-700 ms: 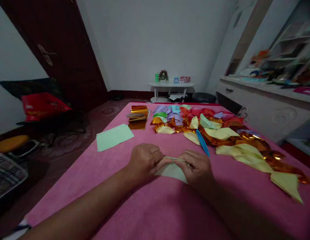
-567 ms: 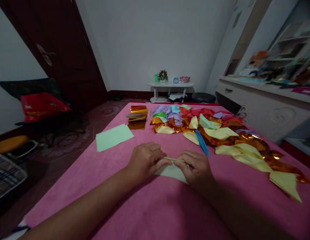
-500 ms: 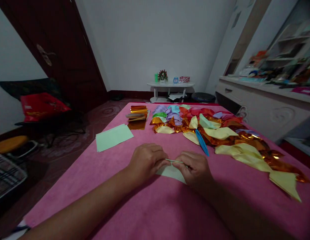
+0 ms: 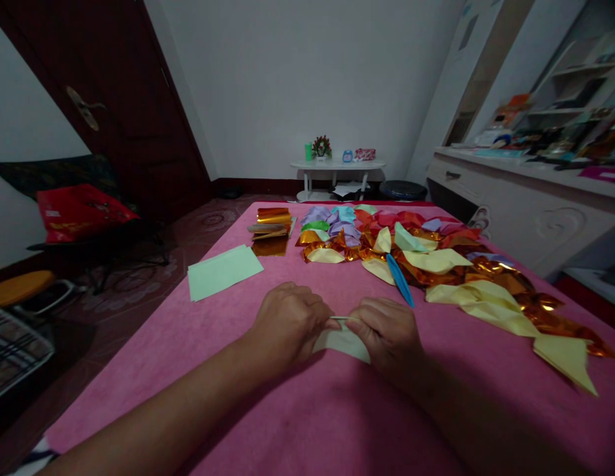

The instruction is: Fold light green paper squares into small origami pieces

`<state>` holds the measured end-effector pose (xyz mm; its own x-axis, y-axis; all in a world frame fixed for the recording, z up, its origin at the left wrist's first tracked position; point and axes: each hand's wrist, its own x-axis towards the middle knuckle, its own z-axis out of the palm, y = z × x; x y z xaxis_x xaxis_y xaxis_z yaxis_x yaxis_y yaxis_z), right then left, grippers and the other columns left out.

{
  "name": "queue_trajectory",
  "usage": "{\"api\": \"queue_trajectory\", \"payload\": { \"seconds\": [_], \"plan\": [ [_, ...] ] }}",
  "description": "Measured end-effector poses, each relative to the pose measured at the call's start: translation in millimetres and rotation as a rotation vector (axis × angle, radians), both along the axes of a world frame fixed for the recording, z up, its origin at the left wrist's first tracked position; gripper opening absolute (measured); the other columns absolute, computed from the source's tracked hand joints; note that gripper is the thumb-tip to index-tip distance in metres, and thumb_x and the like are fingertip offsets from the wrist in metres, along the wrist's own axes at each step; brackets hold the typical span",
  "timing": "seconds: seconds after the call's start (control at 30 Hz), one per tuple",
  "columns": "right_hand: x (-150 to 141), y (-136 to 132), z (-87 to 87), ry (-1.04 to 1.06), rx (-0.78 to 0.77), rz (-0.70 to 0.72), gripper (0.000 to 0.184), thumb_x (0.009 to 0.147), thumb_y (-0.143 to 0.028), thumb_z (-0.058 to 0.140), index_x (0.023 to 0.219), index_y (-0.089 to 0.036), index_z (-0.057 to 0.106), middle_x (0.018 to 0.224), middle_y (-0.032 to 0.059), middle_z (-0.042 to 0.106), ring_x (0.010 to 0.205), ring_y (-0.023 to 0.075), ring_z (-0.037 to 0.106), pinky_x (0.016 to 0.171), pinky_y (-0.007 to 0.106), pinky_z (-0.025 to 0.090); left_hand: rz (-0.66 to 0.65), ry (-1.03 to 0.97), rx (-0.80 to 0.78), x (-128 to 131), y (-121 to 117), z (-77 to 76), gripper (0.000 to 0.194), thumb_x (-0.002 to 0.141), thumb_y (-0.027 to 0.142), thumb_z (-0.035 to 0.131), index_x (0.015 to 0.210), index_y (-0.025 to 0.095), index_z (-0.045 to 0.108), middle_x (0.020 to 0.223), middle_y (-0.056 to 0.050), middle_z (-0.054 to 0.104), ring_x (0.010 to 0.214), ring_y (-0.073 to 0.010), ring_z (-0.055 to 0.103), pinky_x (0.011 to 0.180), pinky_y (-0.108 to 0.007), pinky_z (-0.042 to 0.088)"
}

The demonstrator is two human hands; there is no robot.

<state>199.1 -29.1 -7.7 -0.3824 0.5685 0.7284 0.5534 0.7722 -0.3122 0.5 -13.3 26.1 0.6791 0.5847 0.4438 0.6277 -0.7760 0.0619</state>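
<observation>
Between my hands is a sheet of pale green paper, its far edge folded into a narrow strip. My left hand pinches that strip at the left, thumb underneath the curled fingers. At the right end my right hand grips it the same way, the two thumbs a short gap apart. The paper's near part bows toward me over the pink cloth. My fingers hide both of its ends. To the left lies a stack of light green sheets.
Gold foil sheets are piled behind the green stack. Crumpled, twisted papers in several colours spread over the far right of the table, with a blue pointed piece near my right hand. A white side table stands by the wall.
Both hands keep their pinch on the green paper and have barely moved. The folded strip between the thumbs looks slightly flatter and straighter. The view has shifted a little.
</observation>
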Motion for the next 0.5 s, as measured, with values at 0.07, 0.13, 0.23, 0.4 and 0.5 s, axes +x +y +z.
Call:
{"api": "queue_trajectory", "payload": {
  "seconds": [0.07,0.13,0.23,0.4,0.5],
  "plan": [
    [3,3,0.2,0.027,-0.012,-0.03,0.03,0.091,-0.018,0.048,0.062,-0.016,0.054,0.056,-0.0005,0.045,0.052,0.0112,0.043,0.054,0.026,0.03,0.008,-0.026,-0.024,-3,4,0.2,0.027,0.088,0.033,0.051,0.07,0.019,0.066,0.064,-0.002,0.067,0.06,-0.0165,0.058,0.058,-0.028,0.033],
    [4,5,0.6,0.042,-0.043,-0.044,0.03,0.092,-0.018,0.046,0.063,-0.016,0.054,0.056,-0.0005,0.046,0.052,0.0112,0.044,0.053,0.025,0.031,0.027,-0.049,-0.056,-5,7,0.4,0.026,0.088,0.031,0.051,0.07,0.019,0.066,0.066,-0.003,0.067,0.062,-0.016,0.059,0.06,-0.027,0.034],
    [4,7,1.2,0.075,-0.096,-0.047,0.029,0.091,-0.017,0.047,0.063,-0.016,0.055,0.056,-0.0007,0.048,0.051,0.0107,0.046,0.052,0.024,0.032,0.066,-0.059,-0.101,-8,9,0.0,0.032,0.09,0.034,0.048,0.069,0.017,0.065,0.065,-0.003,0.067,0.061,-0.0151,0.059,0.06,-0.026,0.035],
    [6,6,-1.0,0.164,-0.138,-0.105,0.033,0.087,-0.019,0.056,0.054,-0.017,0.05,0.05,-0.0042,0.043,0.045,0.0079,0.041,0.047,0.023,0.029,0.117,-0.194,-0.206,-11,14,-2.6,0.046,0.09,0.045,0.049,0.056,0.014,0.059,0.054,-0.001,0.059,0.049,-0.0094,0.049,0.052,-0.023,0.029],
    [9,9,-4.2,0.186,-0.085,-0.196,0.047,0.085,-0.025,0.061,0.045,-0.019,0.036,0.045,-0.0065,0.03,0.041,0.0073,0.03,0.043,0.025,0.022,0.123,-0.276,-0.278,-11,16,-3.5,0.049,0.088,0.046,0.051,0.052,0.013,0.056,0.05,0.001,0.054,0.045,-0.0069,0.043,0.049,-0.022,0.026]
  ]
}}
